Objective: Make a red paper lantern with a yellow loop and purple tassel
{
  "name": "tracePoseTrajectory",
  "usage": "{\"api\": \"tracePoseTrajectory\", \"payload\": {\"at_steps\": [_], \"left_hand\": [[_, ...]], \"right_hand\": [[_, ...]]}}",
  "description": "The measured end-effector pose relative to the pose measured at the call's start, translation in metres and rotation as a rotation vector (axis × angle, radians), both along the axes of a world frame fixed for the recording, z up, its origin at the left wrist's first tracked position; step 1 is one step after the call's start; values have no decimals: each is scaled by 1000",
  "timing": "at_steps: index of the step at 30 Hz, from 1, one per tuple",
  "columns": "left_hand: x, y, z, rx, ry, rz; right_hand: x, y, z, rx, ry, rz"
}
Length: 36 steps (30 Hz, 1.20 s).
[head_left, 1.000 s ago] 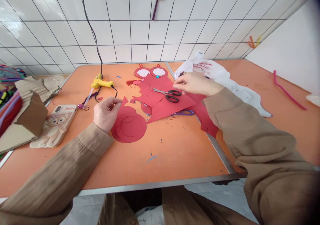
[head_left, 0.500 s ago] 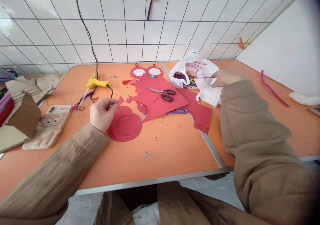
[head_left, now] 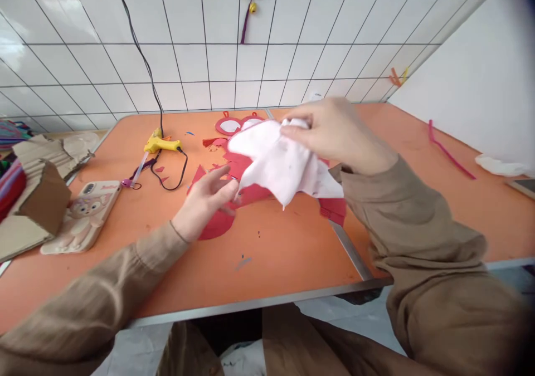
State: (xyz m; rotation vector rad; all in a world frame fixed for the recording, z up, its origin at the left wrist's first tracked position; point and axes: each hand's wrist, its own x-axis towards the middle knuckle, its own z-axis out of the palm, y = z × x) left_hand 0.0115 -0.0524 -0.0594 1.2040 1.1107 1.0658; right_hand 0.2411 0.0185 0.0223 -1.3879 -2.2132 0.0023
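Note:
My right hand [head_left: 330, 131] pinches a crumpled white cloth [head_left: 280, 161], which hangs over the middle of the table. Its left edge reaches close to the fingertips of my left hand [head_left: 211, 198]. The left hand has its fingers apart, above red paper discs [head_left: 215, 225]. Red paper sheets lie partly covered by the cloth, with one piece [head_left: 333, 210] showing at its lower right. The scissors are hidden from view. Behind the cloth are red rings with white centres [head_left: 229, 126].
A yellow glue gun [head_left: 161, 143] with a cable lies at the back left. Nearer are a phone in a cartoon case [head_left: 86, 217] and torn cardboard [head_left: 42, 198]. A pink strip [head_left: 449, 156] and white plastic [head_left: 501, 165] lie at the right.
My right hand has moved left from the plastic bag area, bringing the white cloth over the red paper. My left hand has moved right and its fingers have spread.

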Motion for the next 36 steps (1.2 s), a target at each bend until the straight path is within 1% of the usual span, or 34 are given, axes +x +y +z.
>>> {"api": "tracePoseTrajectory", "payload": {"at_steps": [2, 4, 5, 7, 10, 12, 15, 19, 21, 23, 24, 25, 26, 27, 28, 29, 30, 31, 32, 33, 34, 36], "left_hand": [[15, 3, 8, -85, -70, -98], [22, 11, 15, -107, -71, -78], [22, 17, 18, -103, -66, -54], [18, 29, 25, -35, 0, -8], [5, 44, 40, 146, 124, 82], [-3, 50, 51, 232, 148, 124], [-8, 56, 63, 321, 111, 168], [-8, 62, 67, 329, 44, 199], [-8, 64, 67, 311, 57, 242], [-9, 65, 67, 261, 53, 289], [-10, 66, 67, 225, 34, 302], [-11, 67, 66, 183, 7, 309], [-13, 69, 65, 139, -25, 314], [-15, 71, 64, 100, -58, 318], [-16, 73, 63, 67, -85, 322], [-18, 76, 61, 39, -105, 327], [-20, 78, 60, 19, -117, 332], [-22, 80, 58, 1, -124, 330], [-23, 82, 57, -12, -127, 318], [-24, 83, 57, -23, -128, 302], [-24, 83, 56, -30, -130, 284], [-23, 81, 57, -40, -140, 242]], "right_hand": [[-13, -8, -3, -66, 43, 88], [-17, -12, -3, -112, 52, 154], [-17, -14, -1, -116, 51, 161], [-14, -14, 3, -93, 46, 117], [-7, -12, 9, -81, 46, 38], [-4, -11, 10, -91, 48, 39], [-3, -8, 10, -102, 30, 78], [-8, -4, 7, -83, 63, 158], [-10, -2, 6, -84, 110, 123], [-11, -3, 8, -51, 159, 66], [-12, -5, 9, -16, 177, 57], [-12, -9, 10, 23, 187, 79], [-13, -13, 10, 32, 161, 144], [-14, -18, 9, -16, 87, 239], [-15, -24, 7, -117, -25, 347], [-18, -30, 2, -270, -186, 469], [-21, -35, -4, -412, -345, 551], [-26, -39, -12, -514, -480, 601], [-31, -43, -20, -528, -550, 632], [-36, -45, -29, -498, -582, 636], [-40, -46, -37, -457, -592, 619], [-47, -45, -48, -405, -593, 628]]}}
